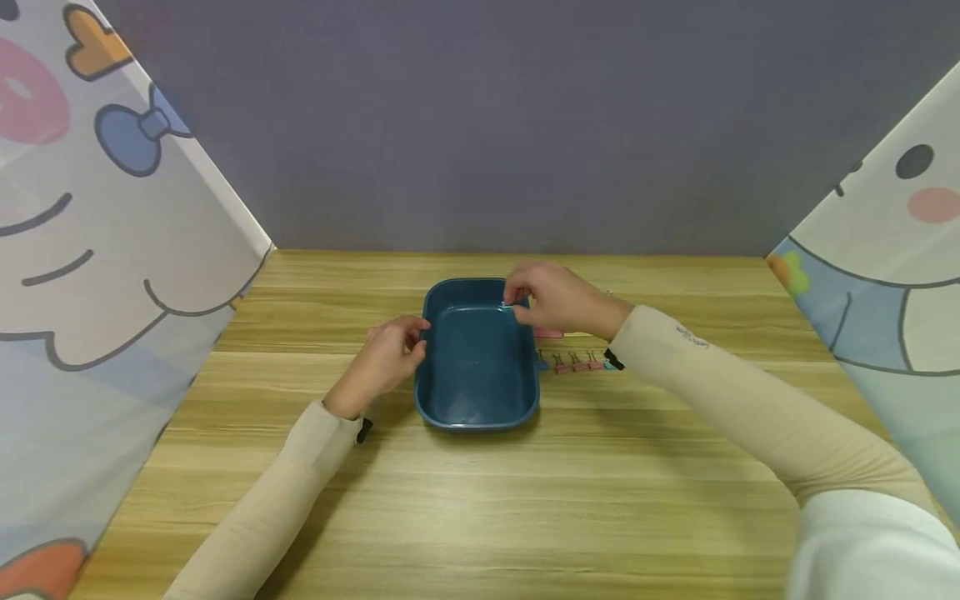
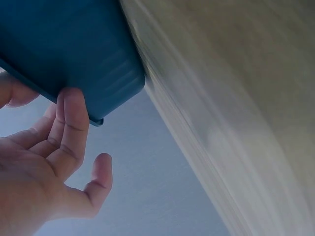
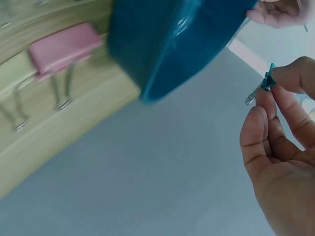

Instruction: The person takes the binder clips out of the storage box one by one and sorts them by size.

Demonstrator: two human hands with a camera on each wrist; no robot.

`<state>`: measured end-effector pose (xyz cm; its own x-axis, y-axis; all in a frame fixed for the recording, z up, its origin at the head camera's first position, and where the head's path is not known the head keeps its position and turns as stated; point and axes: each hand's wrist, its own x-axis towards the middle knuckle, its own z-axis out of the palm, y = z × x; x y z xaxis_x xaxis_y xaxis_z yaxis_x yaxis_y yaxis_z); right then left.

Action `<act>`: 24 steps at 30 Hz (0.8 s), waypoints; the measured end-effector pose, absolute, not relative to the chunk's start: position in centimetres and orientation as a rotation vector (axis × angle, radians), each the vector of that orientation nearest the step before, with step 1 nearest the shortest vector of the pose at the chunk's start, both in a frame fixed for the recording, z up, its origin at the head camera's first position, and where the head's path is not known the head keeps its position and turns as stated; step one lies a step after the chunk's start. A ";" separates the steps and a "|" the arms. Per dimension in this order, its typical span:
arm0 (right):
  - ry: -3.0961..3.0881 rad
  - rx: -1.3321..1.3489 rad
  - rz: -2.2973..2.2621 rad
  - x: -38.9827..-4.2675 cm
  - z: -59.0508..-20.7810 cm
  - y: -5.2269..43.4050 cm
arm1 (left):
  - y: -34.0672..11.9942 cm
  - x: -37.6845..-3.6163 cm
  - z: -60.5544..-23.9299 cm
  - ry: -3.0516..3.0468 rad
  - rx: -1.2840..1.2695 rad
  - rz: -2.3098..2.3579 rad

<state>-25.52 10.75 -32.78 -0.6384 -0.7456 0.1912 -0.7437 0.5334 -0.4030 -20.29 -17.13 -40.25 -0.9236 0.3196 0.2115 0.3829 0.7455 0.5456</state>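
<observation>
A deep blue rectangular tray (image 1: 477, 367) stands upright on the wooden table, also filling the upper left of the left wrist view. My left hand (image 1: 386, 354) is at its left side, fingers relaxed and spread, with a fingertip against the outer wall by the rim (image 2: 47, 94). Over the tray's far right corner, my right hand (image 1: 555, 296) pinches a small teal binder clip (image 3: 268, 78) between thumb and fingers. The clip's silver handle points away from the fingertips in the right wrist view. In the head view the tray's floor is bare.
Right of the tray, a row of small binder clips (image 1: 576, 364), pink and blue, lies on the table (image 1: 480, 517). Behind them are a larger pink binder clip (image 3: 64, 47) and a pale yellow one (image 3: 14, 73), partly hidden by my right arm in the head view. A grey wall (image 1: 480, 125) rises behind.
</observation>
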 end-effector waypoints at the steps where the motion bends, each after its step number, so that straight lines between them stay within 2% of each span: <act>1: 2.762 -1.347 -0.722 -25.3 -32.8 11.5 | -17.1 -20.3 -40.2 -2.838 -0.571 -0.924; 11: 2.837 -1.260 -0.741 -23.3 -35.3 17.8 | -16.8 -20.1 -39.9 -2.857 -0.571 -0.909; 24: 2.862 -1.144 -0.776 -22.2 -38.5 22.2 | -17.0 -20.1 -40.1 -2.862 -0.546 -0.927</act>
<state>-22.16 22.20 -38.54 -0.7403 -0.6392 0.2085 -0.6570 0.6218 -0.4264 -20.14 -16.96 -40.13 -0.9328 0.3085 0.1865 0.3593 0.7526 0.5518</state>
